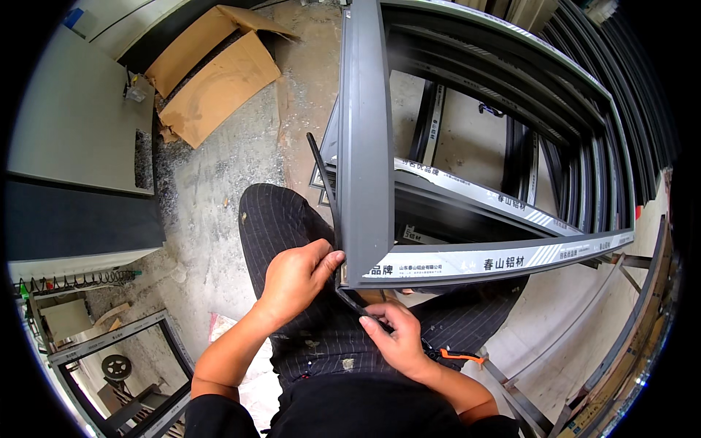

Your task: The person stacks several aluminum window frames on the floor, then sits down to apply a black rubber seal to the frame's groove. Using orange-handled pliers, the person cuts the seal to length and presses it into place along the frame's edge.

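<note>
Concrete workshop floor [212, 190], dusty and strewn with metal swarf, forms the background. Work in hand: seating a black rubber gasket strip [326, 182] along the outer edge of a grey aluminium window frame [365, 146].

Position: the strip runs along the frame's left upright, its free end standing off the profile toward 11 o'clock, its lower part bending round the frame's near corner at about 6 o'clock of the frame.

Left hand [296, 277]: clenched at the corner, thumb and fingertips pressed against the strip and the edge of the profile, just to 9 o'clock of the corner. Right hand [398, 339]: pinching the strip's lower run between thumb and forefinger, below the corner at about 5 o'clock, apparently keeping it taut.

Judgement on technique: the corner looks like the critical point. The strip should be fed into the groove without stretching, since a stretched gasket is likely to creep back and open a gap. Thumb pressure from the left hand is best kept close behind the seated portion, while the right hand steers the loose run in line with the groove, not twisted. Whether the strip is fully seated at the corner cannot be told; the fingers cover it.

Surroundings: an orange-handled tool [460, 356] lies at 3 o'clock of the right hand. More frames [584, 146] stack behind at 1 o'clock. Flattened cardboard [219, 80] lies at 11 o'clock, a grey bench [73, 131] at 9 o'clock.
</note>
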Motion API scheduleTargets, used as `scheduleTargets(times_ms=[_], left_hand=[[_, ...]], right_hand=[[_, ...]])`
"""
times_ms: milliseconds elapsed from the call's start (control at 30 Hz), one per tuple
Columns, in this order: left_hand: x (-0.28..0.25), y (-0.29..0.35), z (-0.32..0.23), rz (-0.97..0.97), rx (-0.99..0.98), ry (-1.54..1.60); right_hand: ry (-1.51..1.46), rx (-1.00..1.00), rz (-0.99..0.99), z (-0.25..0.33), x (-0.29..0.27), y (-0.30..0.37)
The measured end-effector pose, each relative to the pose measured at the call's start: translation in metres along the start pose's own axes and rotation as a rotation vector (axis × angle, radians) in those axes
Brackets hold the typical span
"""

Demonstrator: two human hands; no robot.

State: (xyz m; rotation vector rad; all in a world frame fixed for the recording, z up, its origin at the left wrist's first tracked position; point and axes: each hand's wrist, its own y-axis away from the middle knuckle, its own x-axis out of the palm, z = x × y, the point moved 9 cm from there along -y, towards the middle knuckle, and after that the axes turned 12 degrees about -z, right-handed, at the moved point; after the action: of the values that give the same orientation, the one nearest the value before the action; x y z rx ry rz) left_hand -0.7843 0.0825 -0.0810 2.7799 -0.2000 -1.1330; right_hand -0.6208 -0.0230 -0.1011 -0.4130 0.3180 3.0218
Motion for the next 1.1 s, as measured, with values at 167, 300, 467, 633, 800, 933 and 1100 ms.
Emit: scheduleTargets(times_ms=[167, 300, 467, 633, 800, 933, 1100], left_hand=[[-0.004, 0.002, -0.011, 0.003, 0.041, -0.021], [-0.007, 0.004, -0.018, 0.033, 0.115, 0.006], [-0.010, 0.000, -0.025, -0.060, 0.200, -0.056], [-0.005, -0.002, -0.018, 0.034, 0.122, -0.023], [-0.002, -0.002, -0.004, 0.029, 0.025, 0.088], [0.026, 0.002, 0.022, 0.238, -0.213, 0.483], [0.033, 0.008, 0.027, 0.264, -0.340, 0.643]], right_hand=[[0.026, -0.064, -0.054, 0.005, -0.005, 0.001], [0.048, -0.099, -0.073, 0.006, -0.005, 0.000], [0.046, -0.100, -0.057, 0.007, -0.002, 0.000], [0.011, -0.074, -0.020, 0.000, 0.003, 0.002], [0.004, -0.043, -0.005, 0.000, 0.004, 0.002], [0.008, -0.057, -0.004, -0.001, 0.006, 0.003], [0.008, -0.054, 0.004, -0.002, 0.008, 0.003]])
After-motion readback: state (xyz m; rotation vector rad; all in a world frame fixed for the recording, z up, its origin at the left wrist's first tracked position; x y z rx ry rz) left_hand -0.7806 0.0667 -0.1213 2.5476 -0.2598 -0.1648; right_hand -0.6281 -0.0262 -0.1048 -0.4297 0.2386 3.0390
